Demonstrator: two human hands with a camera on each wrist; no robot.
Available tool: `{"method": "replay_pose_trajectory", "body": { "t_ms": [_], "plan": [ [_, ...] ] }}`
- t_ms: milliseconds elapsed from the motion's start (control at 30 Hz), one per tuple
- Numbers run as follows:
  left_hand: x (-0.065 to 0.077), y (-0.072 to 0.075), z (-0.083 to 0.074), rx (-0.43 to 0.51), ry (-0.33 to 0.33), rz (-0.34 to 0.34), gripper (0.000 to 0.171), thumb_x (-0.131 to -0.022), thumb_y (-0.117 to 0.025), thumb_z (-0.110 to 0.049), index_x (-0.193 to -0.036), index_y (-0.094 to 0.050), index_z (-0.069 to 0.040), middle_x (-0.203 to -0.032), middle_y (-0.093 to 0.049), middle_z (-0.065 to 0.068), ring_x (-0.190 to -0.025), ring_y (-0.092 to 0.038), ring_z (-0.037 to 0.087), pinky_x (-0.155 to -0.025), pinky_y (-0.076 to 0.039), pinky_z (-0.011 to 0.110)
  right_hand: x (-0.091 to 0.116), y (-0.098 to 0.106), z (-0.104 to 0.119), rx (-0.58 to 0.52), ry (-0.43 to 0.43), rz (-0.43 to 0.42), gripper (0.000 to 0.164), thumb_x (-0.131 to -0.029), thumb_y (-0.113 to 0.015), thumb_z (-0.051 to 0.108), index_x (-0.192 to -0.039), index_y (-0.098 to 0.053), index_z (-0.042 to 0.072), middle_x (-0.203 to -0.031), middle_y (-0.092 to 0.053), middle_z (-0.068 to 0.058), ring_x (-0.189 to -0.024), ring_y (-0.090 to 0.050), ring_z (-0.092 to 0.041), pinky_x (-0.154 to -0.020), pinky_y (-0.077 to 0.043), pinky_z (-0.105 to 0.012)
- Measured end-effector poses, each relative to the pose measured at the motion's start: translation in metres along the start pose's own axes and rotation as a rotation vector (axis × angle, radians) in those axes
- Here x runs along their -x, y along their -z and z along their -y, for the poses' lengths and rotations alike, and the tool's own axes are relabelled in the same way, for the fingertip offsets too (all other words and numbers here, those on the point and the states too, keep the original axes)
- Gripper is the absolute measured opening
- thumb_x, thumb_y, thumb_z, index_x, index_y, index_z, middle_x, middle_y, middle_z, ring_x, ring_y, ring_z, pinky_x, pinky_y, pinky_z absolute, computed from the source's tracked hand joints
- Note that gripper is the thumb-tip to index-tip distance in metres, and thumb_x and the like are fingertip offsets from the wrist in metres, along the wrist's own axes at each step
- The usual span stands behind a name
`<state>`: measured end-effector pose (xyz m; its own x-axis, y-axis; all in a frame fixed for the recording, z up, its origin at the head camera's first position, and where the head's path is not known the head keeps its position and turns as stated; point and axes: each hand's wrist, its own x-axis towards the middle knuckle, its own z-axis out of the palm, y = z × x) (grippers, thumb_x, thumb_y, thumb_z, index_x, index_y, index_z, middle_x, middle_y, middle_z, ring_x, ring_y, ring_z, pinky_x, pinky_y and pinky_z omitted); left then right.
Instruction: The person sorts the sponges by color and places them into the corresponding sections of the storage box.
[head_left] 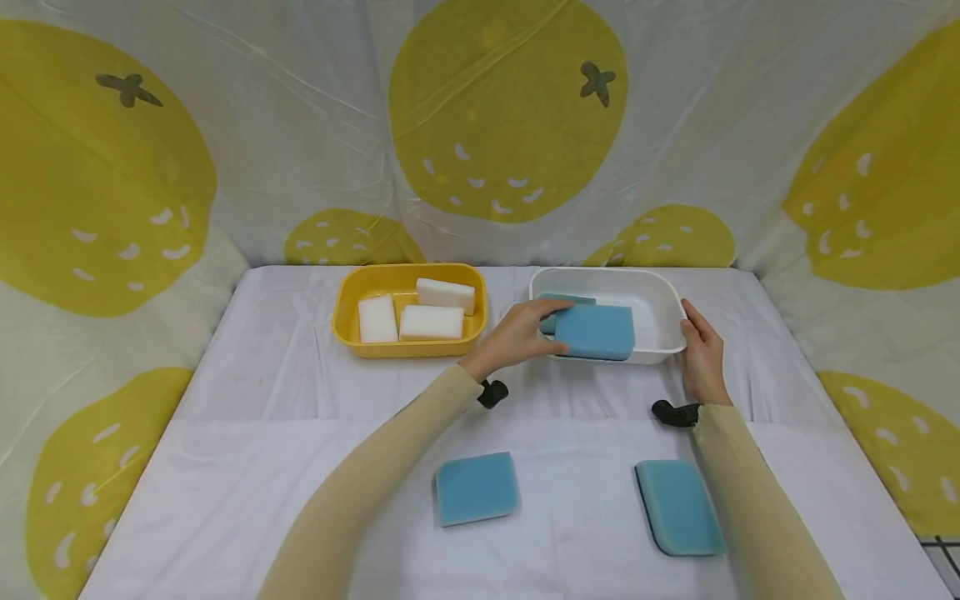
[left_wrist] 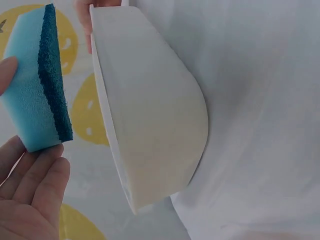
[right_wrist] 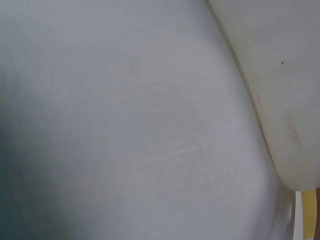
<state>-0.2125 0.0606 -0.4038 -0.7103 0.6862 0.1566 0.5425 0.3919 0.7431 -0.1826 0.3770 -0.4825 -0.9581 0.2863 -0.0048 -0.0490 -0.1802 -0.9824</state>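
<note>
My left hand [head_left: 516, 335] pinches a blue sponge [head_left: 597, 332] between thumb and fingers, above the near left part of a white plastic tub [head_left: 651, 304]. In the left wrist view, this sponge [left_wrist: 31, 82] shows a darker scouring layer and is raised beyond the rim of the tub [left_wrist: 155, 105]. Another blue-green sponge [head_left: 568, 298] lies inside the tub, partly covered by the held one and my fingers. At the tub's right end, my right hand [head_left: 705, 360] holds the rim. The right wrist view catches only the tub's outer wall [right_wrist: 285, 85] and white cloth.
Left of the white tub stands a yellow tub [head_left: 341, 333] with three white sponge blocks [head_left: 431, 323] in it. Nearer on the white cloth [head_left: 570, 450] lie two blue sponges, one at the middle [head_left: 477, 489] and one beside the right forearm [head_left: 681, 508].
</note>
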Motion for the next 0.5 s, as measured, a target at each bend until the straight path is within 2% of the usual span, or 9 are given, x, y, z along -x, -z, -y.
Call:
{"method": "replay_pose_trajectory", "body": {
  "t_ms": [267,500],
  "plan": [
    [-0.019,-0.004,-0.002,-0.024,0.082,-0.007,0.067,-0.084,-0.075,-0.024,-0.142,-0.046,-0.006,-0.143,-0.046,0.008,-0.127,-0.044,0.017,-0.101,-0.037,0.019,0.001,-0.001,0.000,0.007,0.001,-0.004,0.051,-0.104,-0.039,0.013,-0.151,-0.022,0.004,-0.158,-0.018,-0.006,-0.142,-0.020,-0.015,-0.109,-0.025,-0.021],
    [-0.034,-0.010,-0.001,-0.053,0.112,0.002,0.067,-0.084,-0.075,-0.024,-0.142,-0.046,-0.006,-0.142,-0.047,0.008,-0.128,-0.043,0.018,-0.102,-0.037,0.019,0.001,0.000,0.000,0.017,-0.004,-0.009,0.051,-0.104,-0.039,0.014,-0.151,-0.023,0.004,-0.158,-0.019,-0.005,-0.142,-0.020,-0.015,-0.110,-0.024,-0.022]
  ]
}}
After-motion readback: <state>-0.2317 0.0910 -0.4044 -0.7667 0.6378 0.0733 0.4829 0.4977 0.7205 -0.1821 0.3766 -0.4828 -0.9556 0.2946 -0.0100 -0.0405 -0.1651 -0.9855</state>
